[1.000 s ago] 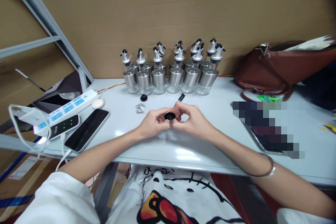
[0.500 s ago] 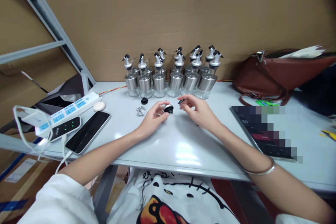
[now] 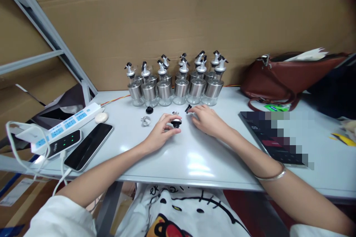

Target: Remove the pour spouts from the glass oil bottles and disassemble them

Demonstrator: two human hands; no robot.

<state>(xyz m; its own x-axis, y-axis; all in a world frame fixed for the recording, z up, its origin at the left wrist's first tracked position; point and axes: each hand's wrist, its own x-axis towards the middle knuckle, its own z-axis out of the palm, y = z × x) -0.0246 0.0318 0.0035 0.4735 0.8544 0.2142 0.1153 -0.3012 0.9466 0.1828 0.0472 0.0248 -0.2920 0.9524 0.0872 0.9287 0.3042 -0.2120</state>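
My left hand (image 3: 162,132) pinches a pourer spout (image 3: 176,122) between thumb and fingers, just above the tabletop. The spout has a silver collar, with a black ribbed stopper pointing down. My right hand (image 3: 206,119) is open, fingers stretched forward and thumb apart. At its index fingertip is a small black lever cap (image 3: 188,109), apparently resting on the table and touching the finger. Left of my hands lie a loose black stopper (image 3: 149,110) and a silver spout collar (image 3: 145,120). Behind them stand several glass oil bottles (image 3: 181,88) with steel sleeves, the front ones topped with silver-and-black pourers.
On the left are a power strip (image 3: 69,122), a phone (image 3: 89,146), a black device with green lights (image 3: 65,143) and a round white case (image 3: 101,117). A brown handbag (image 3: 300,77) and a partly blurred tablet (image 3: 267,133) occupy the right. Cardboard (image 3: 155,18) backs the table.
My right hand has moved slightly forward, its thumb coming away from the black lever cap. My left hand has tipped the spout so its stopper points downward. The camera view has shifted a little.
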